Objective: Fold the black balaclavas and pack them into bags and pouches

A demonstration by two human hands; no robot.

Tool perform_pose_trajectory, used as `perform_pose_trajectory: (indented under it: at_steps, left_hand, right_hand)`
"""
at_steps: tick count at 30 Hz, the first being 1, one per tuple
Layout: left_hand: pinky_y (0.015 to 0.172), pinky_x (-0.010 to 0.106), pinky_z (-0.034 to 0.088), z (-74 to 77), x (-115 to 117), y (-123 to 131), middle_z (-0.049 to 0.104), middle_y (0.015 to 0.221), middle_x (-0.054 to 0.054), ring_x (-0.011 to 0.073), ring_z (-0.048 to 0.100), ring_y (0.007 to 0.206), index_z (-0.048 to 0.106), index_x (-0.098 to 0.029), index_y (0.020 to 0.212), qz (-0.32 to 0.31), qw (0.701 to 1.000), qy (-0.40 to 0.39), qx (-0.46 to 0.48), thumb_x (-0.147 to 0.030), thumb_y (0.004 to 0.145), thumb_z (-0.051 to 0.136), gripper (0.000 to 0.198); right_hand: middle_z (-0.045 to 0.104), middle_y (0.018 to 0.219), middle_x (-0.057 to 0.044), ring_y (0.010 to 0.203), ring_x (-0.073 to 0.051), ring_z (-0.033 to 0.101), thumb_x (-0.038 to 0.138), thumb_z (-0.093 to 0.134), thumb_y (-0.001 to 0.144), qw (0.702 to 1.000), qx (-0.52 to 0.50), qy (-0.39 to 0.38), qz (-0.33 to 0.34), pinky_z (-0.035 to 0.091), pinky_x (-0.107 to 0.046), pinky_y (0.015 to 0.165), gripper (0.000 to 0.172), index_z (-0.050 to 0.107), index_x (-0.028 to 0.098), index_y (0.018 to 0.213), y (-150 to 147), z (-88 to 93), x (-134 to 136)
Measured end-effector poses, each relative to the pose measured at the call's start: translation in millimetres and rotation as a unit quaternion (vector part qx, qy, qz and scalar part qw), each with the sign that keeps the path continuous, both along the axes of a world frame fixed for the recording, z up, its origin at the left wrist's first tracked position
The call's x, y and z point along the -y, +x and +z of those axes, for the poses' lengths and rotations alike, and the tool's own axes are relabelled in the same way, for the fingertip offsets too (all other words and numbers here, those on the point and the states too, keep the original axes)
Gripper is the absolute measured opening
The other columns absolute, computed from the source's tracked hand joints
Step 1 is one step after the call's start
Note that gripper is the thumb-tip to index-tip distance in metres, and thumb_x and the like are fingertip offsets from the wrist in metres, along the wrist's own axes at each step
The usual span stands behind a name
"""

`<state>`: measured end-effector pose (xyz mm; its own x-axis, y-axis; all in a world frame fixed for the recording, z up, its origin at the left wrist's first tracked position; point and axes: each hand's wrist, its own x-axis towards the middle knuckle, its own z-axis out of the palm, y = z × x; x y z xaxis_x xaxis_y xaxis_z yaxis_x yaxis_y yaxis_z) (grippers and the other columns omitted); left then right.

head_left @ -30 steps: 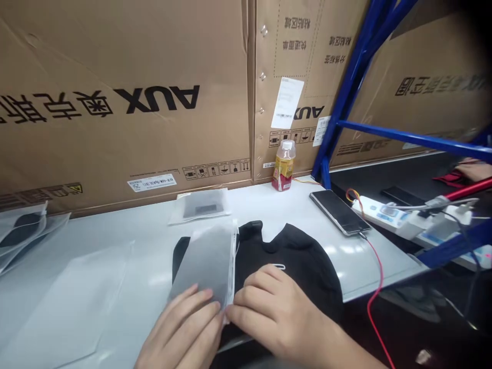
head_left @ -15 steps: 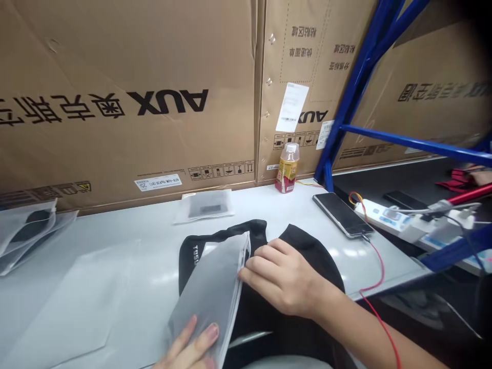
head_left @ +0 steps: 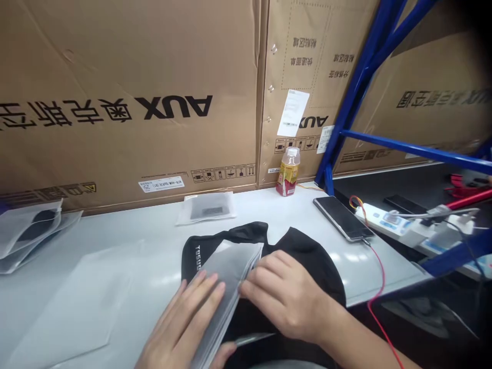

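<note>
Frosted zip bag lies slantwise across a black garment, between the left hand and the right hand. The left fingers are spread on top of it, the thumb at its lower edge; the right fingers are pressed together against its edge. The slick film could slide on the cloth if pressure slackens, or the fabric could bunch at the bag's mouth. Left of the fingers, bagged packs sit on the white bench; beyond stand a drink bottle and AUX cartons; rightward lie a phone, a power strip and a blue steel rack.
</note>
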<state>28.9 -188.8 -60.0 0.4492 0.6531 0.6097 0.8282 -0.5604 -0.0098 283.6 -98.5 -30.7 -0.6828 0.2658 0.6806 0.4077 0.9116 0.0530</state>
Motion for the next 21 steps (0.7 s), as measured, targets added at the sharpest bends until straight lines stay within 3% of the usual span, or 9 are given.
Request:
perform_pose_trajectory:
  at_steps: [3,9,17,19,21]
  left_hand:
    - [0.121,0.039,0.047,11.1,-8.9,1.2,0.069,0.143,0.004,0.0236,0.064,0.136,0.061,-0.025,0.145,-0.041,0.999,-0.001,-0.018,-0.018,0.101,0.057,0.045]
    - [0.119,0.044,0.051,3.0,-8.6,-3.1,0.076,0.132,0.003,0.0248,0.068,0.13,0.064,-0.025,0.14,-0.063,0.998,-0.002,0.017,-0.006,0.097,0.057,0.048]
    - [0.118,0.044,0.051,6.7,-7.4,-9.2,0.075,0.133,0.004,0.0252,0.069,0.128,0.062,-0.025,0.143,-0.092,0.996,-0.006,-0.007,-0.011,0.099,0.057,0.047]
    - [0.12,0.043,0.049,9.2,-7.2,-3.9,0.074,0.136,0.003,0.0238,0.067,0.131,0.062,-0.026,0.144,-0.064,0.998,0.003,-0.021,-0.014,0.1,0.056,0.046]
    - [0.12,0.043,0.048,8.5,-7.6,2.3,0.07,0.142,0.003,0.0248,0.064,0.136,0.058,-0.025,0.148,-0.016,0.999,0.012,-0.041,-0.024,0.102,0.057,0.046]
  right_hand:
    - [0.067,0.079,-0.003,0.071,-0.018,0.052,0.012,0.05,0.104,1.0,0.012,0.017,0.002,0.035,-0.036,0.065,0.022,0.069,0.017,0.096,-4.7,0.0,4.8]
    - [0.065,0.082,-0.002,0.076,-0.018,0.053,0.013,0.049,0.107,0.999,0.03,-0.012,-0.031,0.038,-0.035,0.071,0.02,0.068,0.016,0.1,9.3,-6.4,-5.5]
    - [0.064,0.083,-0.001,0.075,-0.018,0.054,0.011,0.049,0.107,0.993,0.047,-0.036,-0.102,0.034,-0.035,0.07,0.019,0.065,0.019,0.102,35.4,-21.0,-23.6]
    - [0.065,0.085,-0.002,0.074,-0.018,0.054,0.01,0.048,0.106,0.99,0.028,-0.079,-0.111,0.034,-0.034,0.069,0.019,0.064,0.019,0.102,33.8,-18.6,-18.4]
    - [0.065,0.086,-0.002,0.074,-0.017,0.055,0.013,0.051,0.104,0.981,-0.006,-0.168,-0.097,0.036,-0.033,0.068,0.014,0.062,0.02,0.1,27.8,-15.3,-5.5]
